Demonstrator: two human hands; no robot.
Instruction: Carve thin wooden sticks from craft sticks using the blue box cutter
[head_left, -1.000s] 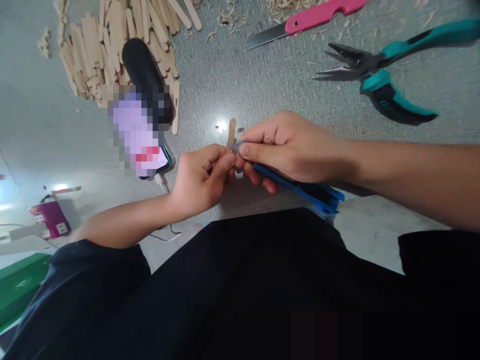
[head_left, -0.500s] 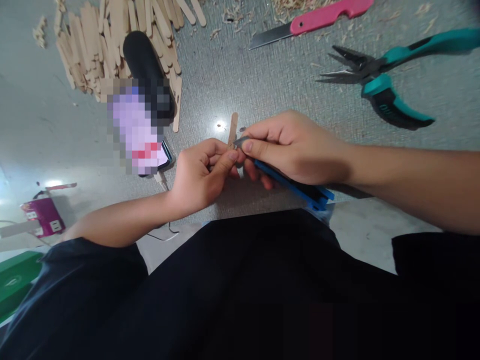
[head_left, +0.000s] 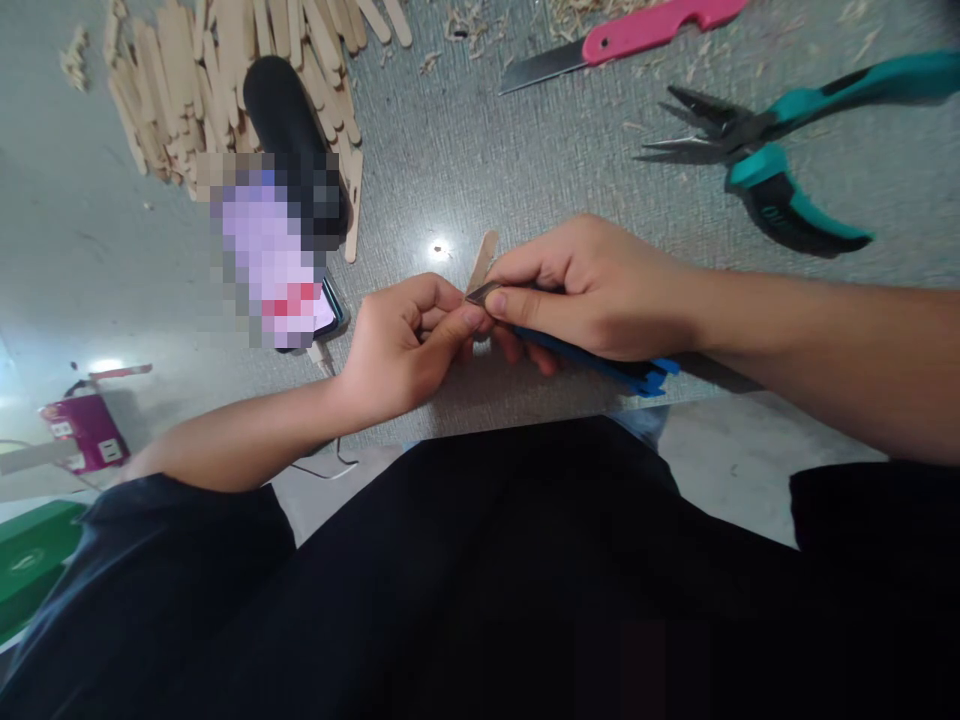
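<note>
Between the thumb and fingers of my left hand is a wooden craft stick, its rounded end pointing up and slightly right. My right hand is closed around a blue utility knife, whose handle runs out under the palm toward the table edge. The short grey blade shows ahead of my right thumb, at the stick beside my left fingertips. Whether the blade is cutting into the wood I cannot tell. My fingers hide the stick's lower end and most of the knife handle.
Many craft sticks lie heaped at the back left, a black case on them. A phone with a cable is nearby. A pink-handled knife, teal pliers and wood shavings lie behind my right hand. A purple adapter sits far left.
The craft stick has tilted to the right, its top end shifting right. The knife has turned a little, its handle end moving up and right. Both hands keep their grip.
</note>
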